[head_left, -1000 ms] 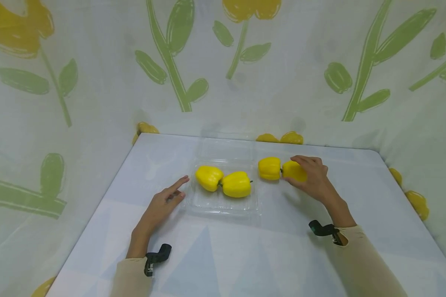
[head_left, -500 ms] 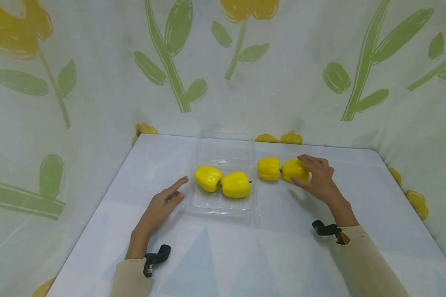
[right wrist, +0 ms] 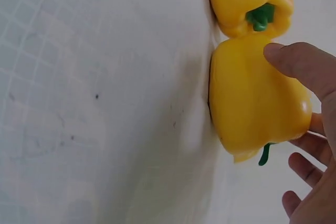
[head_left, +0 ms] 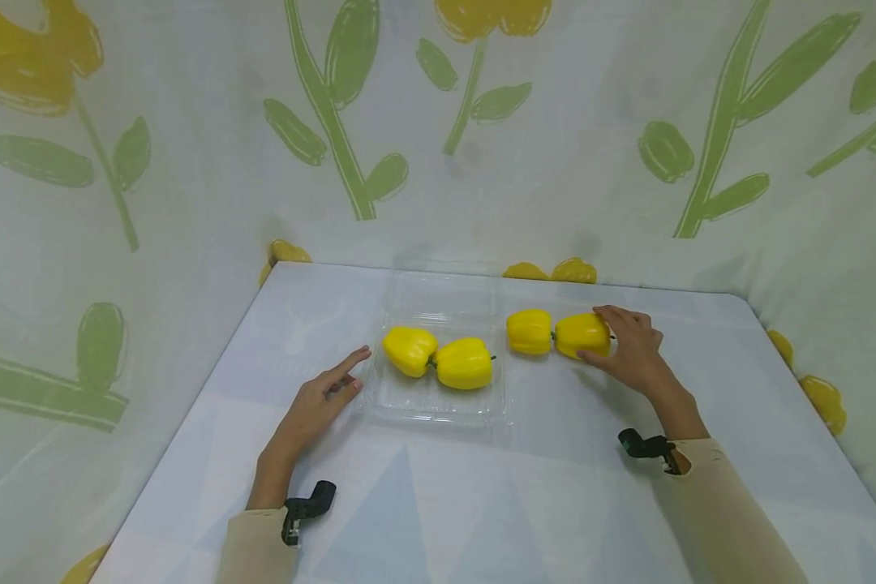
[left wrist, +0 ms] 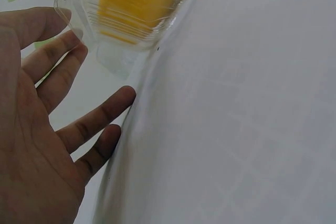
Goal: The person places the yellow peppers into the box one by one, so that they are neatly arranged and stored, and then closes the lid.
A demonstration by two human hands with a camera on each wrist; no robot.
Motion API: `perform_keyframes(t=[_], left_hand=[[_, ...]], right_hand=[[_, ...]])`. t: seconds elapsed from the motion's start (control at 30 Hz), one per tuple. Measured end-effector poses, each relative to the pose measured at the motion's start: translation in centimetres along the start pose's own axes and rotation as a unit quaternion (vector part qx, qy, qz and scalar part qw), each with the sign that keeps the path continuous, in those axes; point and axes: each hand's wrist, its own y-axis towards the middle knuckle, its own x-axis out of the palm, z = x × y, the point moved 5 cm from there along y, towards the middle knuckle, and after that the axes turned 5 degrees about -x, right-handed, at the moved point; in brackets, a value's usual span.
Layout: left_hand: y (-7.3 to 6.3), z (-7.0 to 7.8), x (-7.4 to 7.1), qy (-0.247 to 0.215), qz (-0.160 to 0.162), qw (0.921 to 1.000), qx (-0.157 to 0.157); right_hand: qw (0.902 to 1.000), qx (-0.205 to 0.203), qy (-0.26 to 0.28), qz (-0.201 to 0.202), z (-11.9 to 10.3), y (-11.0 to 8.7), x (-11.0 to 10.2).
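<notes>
My right hand (head_left: pixel 631 349) is at the rightmost yellow bell pepper (head_left: pixel 581 335), thumb along its near side and fingertips by its far side. In the right wrist view the thumb (right wrist: pixel 299 64) overlaps that pepper (right wrist: pixel 257 95), and the other fingers are spread behind its stem end. Another yellow pepper (head_left: pixel 529 332) lies end to end with it on the table. Two more peppers (head_left: pixel 410 351) sit in a clear plastic clamshell box (head_left: pixel 438 410). My left hand (head_left: pixel 317 405) has its fingers extended, tips right at the box's left rim (left wrist: pixel 79 3).
The box's clear lid (head_left: pixel 445 290) lies folded back toward the rear table edge. A white and pale blue cloth covers the table (head_left: pixel 555 503). Flower-printed curtain (head_left: pixel 555 195) hangs behind and along both sides.
My right hand has slid to the right along the rightmost pepper, uncovering more of it. That pepper keeps its place on the table. My left hand and the box stay put.
</notes>
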Motion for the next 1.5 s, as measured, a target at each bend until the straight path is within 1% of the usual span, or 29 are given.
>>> perform_keyframes(t=[0.13, 0.37, 0.7, 0.83, 1.17, 1.4, 1.5], left_hand=[[0.0, 0.0, 0.1, 0.002, 0.001, 1.0, 0.003], [0.0, 0.0, 0.1, 0.002, 0.001, 1.0, -0.004], [0.0, -0.1, 0.0, 0.005, 0.0, 1.0, -0.004], [0.0, -0.1, -0.1, 0.004, 0.0, 1.0, -0.004], [0.0, -0.2, 0.0, -0.002, 0.002, 1.0, 0.008], [0.0, 0.0, 0.0, -0.004, 0.0, 0.9999, 0.011], [0.0, 0.0, 0.0, -0.005, 0.0, 0.9999, 0.013]], right_hand=[[1.0, -0.001, 0.001, 0.002, 0.3, -0.1, -0.1], [0.9997, -0.002, 0.004, 0.025, 0.7, -0.4, 0.0], [0.9992, 0.004, 0.002, 0.041, 0.5, -0.9, -0.5], [0.9991, 0.007, 0.004, 0.043, 0.4, -1.2, -0.8], [0.9988, 0.007, 0.009, 0.048, 0.0, -2.1, -1.3], [0.9987, 0.017, 0.007, 0.047, -0.2, -2.5, -1.6], [0.9986, 0.013, 0.007, 0.05, -0.4, -2.7, -1.7]])
